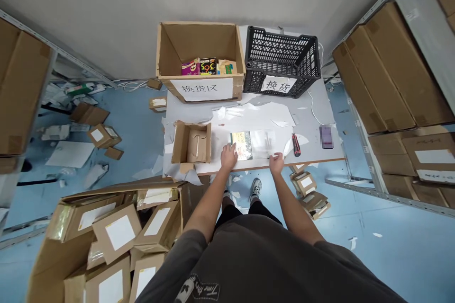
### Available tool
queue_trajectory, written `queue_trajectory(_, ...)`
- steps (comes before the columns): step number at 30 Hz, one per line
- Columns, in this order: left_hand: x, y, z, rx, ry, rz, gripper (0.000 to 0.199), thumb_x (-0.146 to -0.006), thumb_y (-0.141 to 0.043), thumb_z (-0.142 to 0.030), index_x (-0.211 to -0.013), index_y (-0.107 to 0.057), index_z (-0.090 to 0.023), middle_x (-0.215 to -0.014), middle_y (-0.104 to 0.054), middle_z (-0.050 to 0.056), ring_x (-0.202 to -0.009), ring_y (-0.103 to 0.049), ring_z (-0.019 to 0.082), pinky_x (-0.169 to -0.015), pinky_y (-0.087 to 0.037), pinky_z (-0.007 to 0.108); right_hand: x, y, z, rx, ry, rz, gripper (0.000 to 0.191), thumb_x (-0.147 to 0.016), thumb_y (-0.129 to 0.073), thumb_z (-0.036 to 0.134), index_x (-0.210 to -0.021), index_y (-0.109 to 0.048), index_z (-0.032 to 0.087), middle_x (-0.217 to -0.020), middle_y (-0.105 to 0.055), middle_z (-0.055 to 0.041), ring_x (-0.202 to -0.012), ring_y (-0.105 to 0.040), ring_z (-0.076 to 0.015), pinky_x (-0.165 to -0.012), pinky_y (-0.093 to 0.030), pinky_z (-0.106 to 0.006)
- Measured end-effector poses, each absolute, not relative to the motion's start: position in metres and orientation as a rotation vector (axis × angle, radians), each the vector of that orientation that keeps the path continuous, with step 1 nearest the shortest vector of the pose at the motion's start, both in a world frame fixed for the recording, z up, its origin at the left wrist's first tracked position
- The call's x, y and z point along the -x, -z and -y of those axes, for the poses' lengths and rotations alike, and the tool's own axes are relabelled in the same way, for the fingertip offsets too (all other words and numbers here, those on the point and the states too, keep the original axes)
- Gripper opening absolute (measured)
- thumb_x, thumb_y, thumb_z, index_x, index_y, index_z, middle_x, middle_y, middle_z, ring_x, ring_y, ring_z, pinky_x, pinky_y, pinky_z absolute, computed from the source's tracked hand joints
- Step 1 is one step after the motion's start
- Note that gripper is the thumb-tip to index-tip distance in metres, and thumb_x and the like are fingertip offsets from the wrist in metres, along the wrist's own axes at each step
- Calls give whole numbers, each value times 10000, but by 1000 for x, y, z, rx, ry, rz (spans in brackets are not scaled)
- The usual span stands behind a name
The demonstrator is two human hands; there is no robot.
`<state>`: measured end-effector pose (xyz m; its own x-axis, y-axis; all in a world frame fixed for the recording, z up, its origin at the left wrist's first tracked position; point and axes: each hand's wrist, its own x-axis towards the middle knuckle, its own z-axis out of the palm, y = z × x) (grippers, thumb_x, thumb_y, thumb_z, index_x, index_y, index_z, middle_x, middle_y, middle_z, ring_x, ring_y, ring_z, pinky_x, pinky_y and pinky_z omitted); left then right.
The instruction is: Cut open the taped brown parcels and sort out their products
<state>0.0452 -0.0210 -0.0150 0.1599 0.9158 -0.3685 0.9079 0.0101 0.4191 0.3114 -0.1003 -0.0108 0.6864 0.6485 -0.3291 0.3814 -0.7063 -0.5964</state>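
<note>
A flat printed pack [242, 146], yellow and green with dark lettering, lies near the front edge of the white table. My left hand [228, 156] is at its lower left edge, with the fingers closed on that side. Against its right side lies a crinkled clear plastic bag [262, 144]; I cannot tell whether the pack is partly inside it. My right hand [276, 163] is closed at the bag's lower right corner, fingers pinched together. A red and black utility knife [296, 145] lies right of that hand. An open small cardboard box [192, 143] stands to the left.
Along the table's back stand a big carton [204, 90] holding several colourful packs and a black plastic crate [280, 64]. A purple phone-like object [326, 137] lies at the right. Paper scraps [231, 112] litter the table [316, 104]. A large carton of parcels [119, 232] sits at lower left.
</note>
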Motion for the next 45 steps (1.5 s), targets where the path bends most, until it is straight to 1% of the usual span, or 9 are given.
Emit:
queue_trajectory(5,-24,25,10,-1676,-22,-1923,529,-1058,-490,-255,-1569,-560,-137,-1625,-529,194,-1501,-460,361,-1241,-421,463,-266,17,85,2061,-1073,1046,333,-862,-647,399,-1136,-736,232,-963,-794,-54,-896,-747,-242,-957,-576,-353)
queue_trajectory(10,-30,34,25,-1703,-118,-1823,491,-1050,-510,-201,-1528,-588,-118,-1484,-637,186,-1398,-561,323,-1199,-450,408,-238,37,50,2089,-1213,1132,407,-895,-677,449,-1225,-761,226,-1040,-803,-75,-1009,-740,-272,-1008,-559,-386)
queue_trajectory(16,-58,40,21,-1455,26,-1781,554,-997,-601,-260,-1535,-569,-130,-1333,-719,167,-1244,-670,299,-1068,-537,390,-232,55,26,2341,-1001,1283,592,-871,-716,334,-1435,-687,157,-1313,-701,-195,-1244,-640,-342,-1072,-502,-393)
queue_trajectory(20,-59,38,25,-1663,54,-1716,836,-908,-683,-190,-1696,-403,-222,-1634,-532,188,-1424,-560,348,-1132,-513,437,-235,56,34,2332,-946,1651,756,-887,-740,315,-1609,-560,188,-1533,-556,-221,-1415,-503,-394,-1127,-468,-434)
queue_trajectory(25,-55,41,39,-1888,211,-1524,932,-871,-703,-168,-1731,-360,-271,-1870,-124,129,-1667,-216,453,-1229,-436,576,-243,53,52,2169,-911,2047,809,-915,-766,333,-1670,-499,214,-1777,-338,-188,-1595,-286,-432,-1223,-399,-526)
queue_trajectory(31,-55,53,40,-1954,182,-1442,875,-922,-592,-122,-1749,-334,-242,-1873,-112,134,-1703,-145,429,-1285,-358,606,-249,56,57,2050,-974,2206,839,-902,-814,361,-1671,-511,213,-1829,-248,-174,-1647,-219,-458,-1252,-366,-580)
queue_trajectory(36,-61,61,40,-1964,66,-1350,880,-886,-668,-150,-1722,-400,-206,-1856,-166,169,-1700,-128,460,-1311,-280,668,-249,60,59,2034,-929,2233,802,-936,-799,351,-1667,-513,190,-1845,-189,-192,-1651,-217,-473,-1256,-346,-599)
queue_trajectory(40,-64,68,42,-1838,-337,-1322,748,-886,-709,-224,-1618,-552,-204,-1742,-413,177,-1650,-296,414,-1355,-204,674,-250,64,61,2022,-835,2322,775,-979,-758,384,-1675,-492,171,-1850,-145,-215,-1642,-249,-473,-1230,-388,-613)
queue_trajectory(45,-68,75,30,-1226,-745,-1651,665,-903,-690,-187,-1563,-605,-174,-1550,-511,192,-1431,-554,329,-1255,-442,467,-252,70,62,2014,-763,2390,759,-999,-742,407,-1670,-492,156,-1848,-130,-232,-1634,-270,-477,-1206,-419,-612)
